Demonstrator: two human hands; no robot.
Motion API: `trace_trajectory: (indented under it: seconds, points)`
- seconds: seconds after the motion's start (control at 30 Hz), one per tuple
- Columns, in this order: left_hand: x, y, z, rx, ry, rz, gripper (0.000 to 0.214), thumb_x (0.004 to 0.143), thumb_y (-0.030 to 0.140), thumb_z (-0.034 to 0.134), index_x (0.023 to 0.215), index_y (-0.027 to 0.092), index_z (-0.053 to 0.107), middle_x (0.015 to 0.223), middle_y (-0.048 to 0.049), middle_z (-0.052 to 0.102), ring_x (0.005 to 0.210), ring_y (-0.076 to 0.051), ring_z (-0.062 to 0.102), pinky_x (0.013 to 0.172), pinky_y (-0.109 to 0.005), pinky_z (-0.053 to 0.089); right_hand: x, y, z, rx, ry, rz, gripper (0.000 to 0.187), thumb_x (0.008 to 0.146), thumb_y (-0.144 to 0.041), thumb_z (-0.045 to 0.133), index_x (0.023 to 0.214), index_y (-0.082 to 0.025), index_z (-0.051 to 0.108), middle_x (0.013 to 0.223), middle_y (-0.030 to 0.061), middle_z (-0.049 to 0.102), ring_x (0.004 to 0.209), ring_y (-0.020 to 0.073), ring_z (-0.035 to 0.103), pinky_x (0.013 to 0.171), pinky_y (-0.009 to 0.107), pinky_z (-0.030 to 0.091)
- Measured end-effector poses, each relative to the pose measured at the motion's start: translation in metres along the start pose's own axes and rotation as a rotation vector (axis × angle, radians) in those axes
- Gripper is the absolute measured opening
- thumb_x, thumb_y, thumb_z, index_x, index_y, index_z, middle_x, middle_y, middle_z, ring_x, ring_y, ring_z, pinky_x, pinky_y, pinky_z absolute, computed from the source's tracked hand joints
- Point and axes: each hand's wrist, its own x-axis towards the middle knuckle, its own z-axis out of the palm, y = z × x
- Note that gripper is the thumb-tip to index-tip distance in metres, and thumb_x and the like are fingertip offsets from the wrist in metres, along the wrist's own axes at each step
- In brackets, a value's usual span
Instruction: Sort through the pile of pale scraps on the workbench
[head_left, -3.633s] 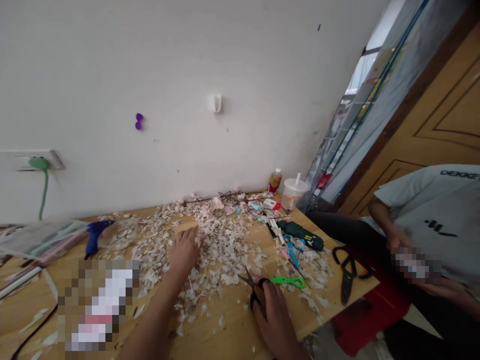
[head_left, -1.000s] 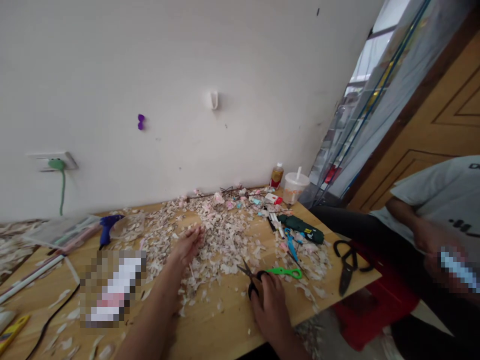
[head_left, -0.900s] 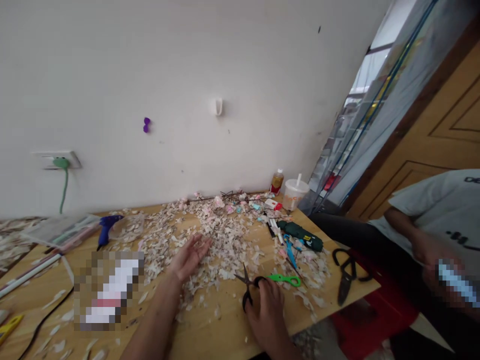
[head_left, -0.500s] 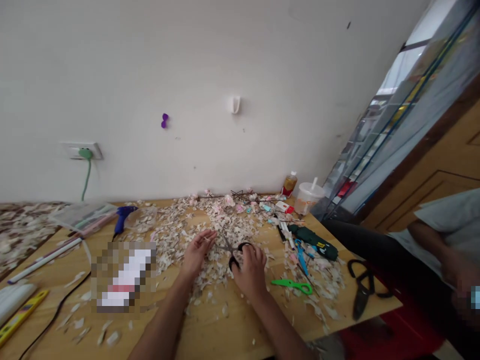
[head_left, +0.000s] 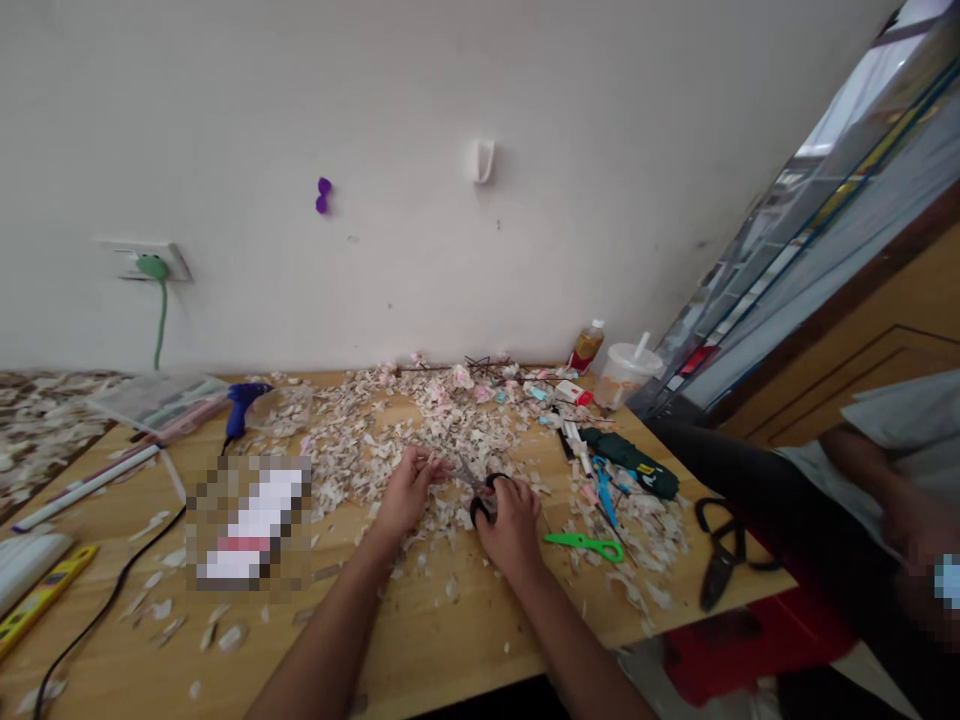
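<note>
My right hand (head_left: pixel 511 520) grips a pair of black-handled scissors (head_left: pixel 471 474), thumb and fingers in the loops, blades pointing up and left. Just left of the blades, my left hand (head_left: pixel 411 490) has its fingertips pinched together; whatever lies between them is too small to make out. Both hands are above a wide spread of pale, curled flakes (head_left: pixel 352 440) on the wooden table (head_left: pixel 420 650). Green scissors (head_left: pixel 585 545) lie to the right of my right hand. Behind the flakes are pink flowers on dark twigs (head_left: pixel 460 377).
At left are a blue glue gun (head_left: pixel 241 408), a blurred-out pale rectangle (head_left: pixel 255 525) and a yellow cutter (head_left: pixel 45 600). On the right lie a dark green pouch (head_left: pixel 630 462), blue scissors (head_left: pixel 604 492) and large black scissors (head_left: pixel 724 560). A lidded cup (head_left: pixel 626 375) and a bottle (head_left: pixel 586 346) stand behind. Another person (head_left: pixel 892 460) sits at right.
The view has tipped down slightly. My hands have shifted a little to the right relative to the table, and the scissors' blades look closer together and nearer my left fingertips.
</note>
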Motion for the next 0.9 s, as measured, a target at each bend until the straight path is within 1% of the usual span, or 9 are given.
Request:
trace_trajectory:
  seconds: [0.07, 0.17, 0.3, 0.43, 0.53, 0.63, 0.7, 0.83, 0.9]
  points:
    - [-0.001, -0.002, 0.001, 0.08, 0.022, 0.017, 0.033, 0.082, 0.053, 0.059, 0.084, 0.023, 0.044, 0.093, -0.0087, 0.075, 0.08, -0.021, 0.071, 0.075, -0.036, 0.055, 0.0, -0.001, -0.001, 0.01, -0.015, -0.025, 0.021, 0.078, -0.024, 0.06, 0.098, -0.02, 0.056, 0.104, 0.0082, 0.064, 0.11, 0.0284, 0.049, 0.096, 0.042, 0.03]
    - [-0.001, -0.007, 0.0, 0.172, 0.05, 0.03, 0.024, 0.08, 0.043, 0.061, 0.081, 0.021, 0.052, 0.087, -0.007, 0.074, 0.078, -0.02, 0.07, 0.072, -0.033, 0.054, -0.001, -0.002, -0.003, 0.024, -0.053, -0.034, 0.021, 0.078, -0.024, 0.06, 0.098, -0.02, 0.057, 0.103, 0.0074, 0.065, 0.109, 0.0282, 0.049, 0.094, 0.041, 0.029]
    - [-0.001, -0.011, -0.003, 0.249, 0.024, 0.021, 0.012, 0.077, 0.03, 0.06, 0.082, 0.02, 0.062, 0.074, -0.0023, 0.071, 0.073, -0.019, 0.069, 0.071, -0.03, 0.051, 0.0, -0.002, -0.005, 0.055, -0.102, -0.02, 0.015, 0.081, -0.024, 0.06, 0.095, -0.02, 0.06, 0.092, 0.0044, 0.066, 0.099, 0.0252, 0.052, 0.088, 0.037, 0.029]
    - [-0.003, -0.008, -0.005, 0.284, -0.003, 0.028, 0.01, 0.074, 0.025, 0.061, 0.08, 0.021, 0.068, 0.074, -0.0008, 0.07, 0.072, -0.018, 0.066, 0.072, -0.028, 0.049, 0.001, 0.0, -0.005, 0.066, -0.135, -0.031, 0.008, 0.083, -0.023, 0.059, 0.091, -0.02, 0.061, 0.084, 0.0018, 0.066, 0.093, 0.0222, 0.054, 0.085, 0.035, 0.029]
    - [-0.003, -0.002, -0.006, 0.275, 0.0, 0.021, 0.009, 0.074, 0.028, 0.064, 0.075, 0.02, 0.069, 0.073, -0.0014, 0.07, 0.072, -0.018, 0.065, 0.072, -0.028, 0.049, 0.0, 0.003, -0.004, 0.059, -0.129, -0.044, 0.009, 0.085, -0.022, 0.057, 0.091, -0.02, 0.063, 0.086, 0.0024, 0.066, 0.092, 0.0216, 0.055, 0.085, 0.034, 0.029]
    - [-0.002, 0.004, -0.007, 0.22, 0.0, 0.006, 0.016, 0.074, 0.035, 0.067, 0.075, 0.019, 0.069, 0.073, -0.0029, 0.07, 0.072, -0.019, 0.066, 0.072, -0.029, 0.051, -0.001, 0.007, -0.001, 0.051, -0.113, -0.037, 0.013, 0.087, -0.021, 0.054, 0.091, -0.02, 0.066, 0.086, 0.0039, 0.066, 0.091, 0.021, 0.056, 0.085, 0.033, 0.03]
    - [-0.001, 0.007, -0.007, 0.166, -0.01, -0.003, 0.023, 0.075, 0.041, 0.067, 0.079, 0.018, 0.069, 0.073, -0.0039, 0.071, 0.071, -0.019, 0.067, 0.073, -0.031, 0.053, -0.001, 0.009, 0.0, 0.052, -0.105, -0.03, 0.015, 0.088, -0.021, 0.052, 0.092, -0.02, 0.067, 0.086, 0.0045, 0.065, 0.089, 0.0206, 0.056, 0.085, 0.033, 0.03]
    - [-0.001, 0.005, -0.004, 0.07, -0.031, -0.01, 0.04, 0.076, 0.053, 0.066, 0.092, 0.017, 0.069, 0.086, -0.0071, 0.074, 0.075, -0.02, 0.069, 0.077, -0.036, 0.056, -0.001, 0.011, 0.002, 0.059, -0.083, -0.008, 0.018, 0.088, -0.021, 0.05, 0.095, -0.02, 0.067, 0.087, 0.0056, 0.066, 0.088, 0.0211, 0.056, 0.085, 0.034, 0.031]
    - [0.001, 0.004, -0.003, 0.058, -0.04, -0.01, 0.045, 0.075, 0.057, 0.066, 0.094, 0.017, 0.068, 0.087, -0.0077, 0.074, 0.075, -0.02, 0.07, 0.077, -0.038, 0.056, -0.001, 0.01, 0.002, 0.066, -0.076, -0.001, 0.017, 0.087, -0.021, 0.051, 0.095, -0.02, 0.066, 0.089, 0.0061, 0.066, 0.089, 0.0222, 0.056, 0.085, 0.035, 0.032]
